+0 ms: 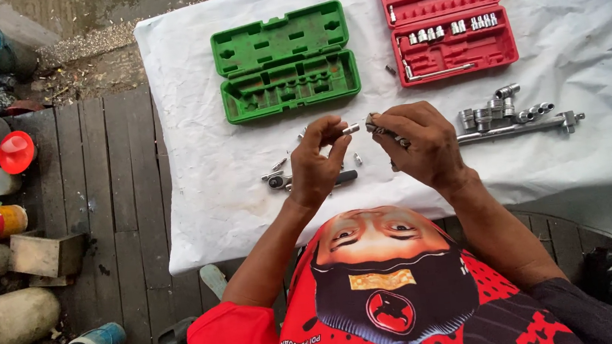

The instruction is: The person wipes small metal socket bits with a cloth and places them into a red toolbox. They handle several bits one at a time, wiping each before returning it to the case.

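Observation:
My left hand (318, 162) pinches a small silver socket (350, 128) between thumb and fingers, just above the white cloth (201, 174). My right hand (422, 138) grips a dark ratchet-type driver tool (384, 131), its metal tip pointing at the socket and almost touching it. Below my left hand lie small loose bits and a black-handled tool (277, 181) on the cloth.
An open green tool case (284, 62), empty of tools, lies at the back left of the cloth. An open red socket case (447, 20) holds several sockets and bits. Loose sockets and a long metal bar (519, 127) lie right. Cans, pipes and a wood block crowd the dark plank floor at left.

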